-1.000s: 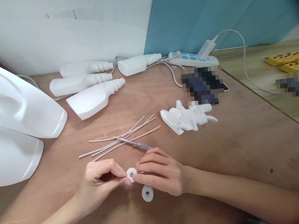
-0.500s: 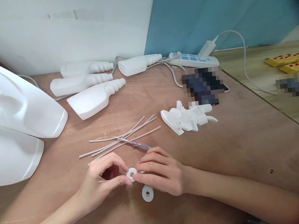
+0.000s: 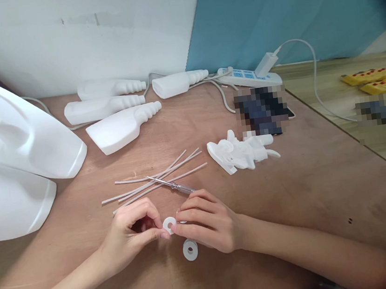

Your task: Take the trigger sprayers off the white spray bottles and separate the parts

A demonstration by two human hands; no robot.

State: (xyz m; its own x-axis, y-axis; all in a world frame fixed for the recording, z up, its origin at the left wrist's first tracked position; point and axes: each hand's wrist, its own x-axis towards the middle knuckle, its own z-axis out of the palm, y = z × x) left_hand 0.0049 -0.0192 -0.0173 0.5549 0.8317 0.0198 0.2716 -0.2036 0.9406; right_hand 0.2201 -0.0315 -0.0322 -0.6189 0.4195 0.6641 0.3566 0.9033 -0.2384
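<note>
A small white plastic ring (image 3: 169, 220) sits between my two hands, its flat face with the round hole turned toward me. My left hand (image 3: 138, 228) pinches its left edge between thumb and forefinger. From the other side, the thumb of my right hand (image 3: 211, 222) presses on the ring's right edge, the other fingers curled together above. Part of another white piece (image 3: 182, 218) shows beneath those fingers, mostly hidden. Just below lies a second white ring (image 3: 190, 250) on the table. Beyond my right hand rests a clear-handled screwdriver (image 3: 173, 184) across several thin white strips (image 3: 131, 191).
Several white bottle-shaped parts (image 3: 121, 130) lie at the back. Large white moulded shells (image 3: 36, 131) stand at left. A pile of small white parts (image 3: 239, 150) is right of centre, with blurred dark devices (image 3: 262, 108) and a power strip (image 3: 248, 76) behind on the wooden table (image 3: 293, 212).
My left forefinger has come down slightly, closing nearer to the thumb at the ring's edge. The right hand and the things on the table hold their places.
</note>
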